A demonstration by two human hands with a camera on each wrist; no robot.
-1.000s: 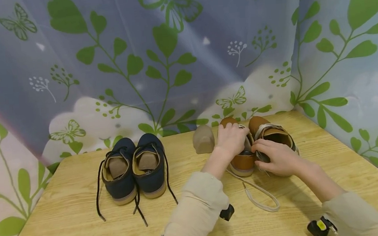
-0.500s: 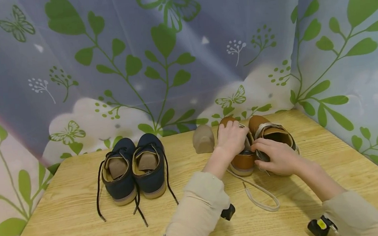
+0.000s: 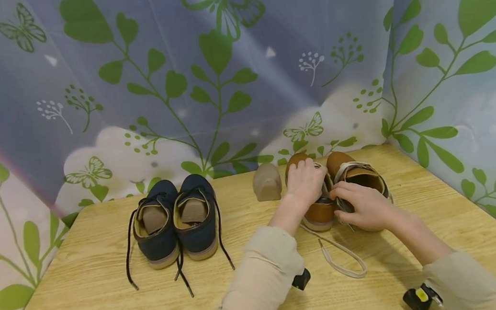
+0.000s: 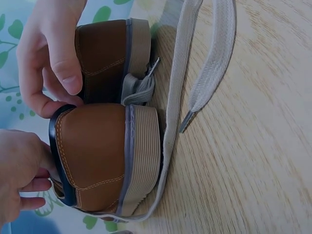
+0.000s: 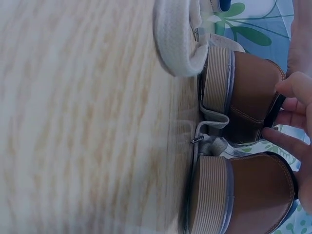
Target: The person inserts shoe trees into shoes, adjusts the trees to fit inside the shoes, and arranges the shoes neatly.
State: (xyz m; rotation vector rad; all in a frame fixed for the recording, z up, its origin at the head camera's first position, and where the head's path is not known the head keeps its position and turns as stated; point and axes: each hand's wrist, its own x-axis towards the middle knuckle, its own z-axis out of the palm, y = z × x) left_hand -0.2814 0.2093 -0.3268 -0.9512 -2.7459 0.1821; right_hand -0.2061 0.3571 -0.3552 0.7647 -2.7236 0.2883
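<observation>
Two brown lace-up shoes stand side by side on the wooden table. My left hand (image 3: 305, 184) lies over the opening of the left brown shoe (image 3: 319, 213); some of its fingers go inside and their tips are hidden. My right hand (image 3: 362, 208) holds that shoe's dark-edged collar with its fingertips, as the right wrist view also shows. It partly covers the right brown shoe (image 3: 339, 162), whose opening shows a dark interior. A pale flat lace (image 3: 346, 272) trails from the left shoe onto the table. Something greyish in the left shoe is too covered to identify.
A beige foot-shaped block (image 3: 267, 185) stands left of the brown shoes. Farther left is a navy pair, a left shoe (image 3: 156, 245) and a right shoe (image 3: 199, 237), with beige inserts inside and dark laces hanging down. Patterned cloth (image 3: 150, 109) stands behind the table.
My left forearm has shifted very slightly to the right. Both hands keep their places at the left brown shoe, and the shoes stay put.
</observation>
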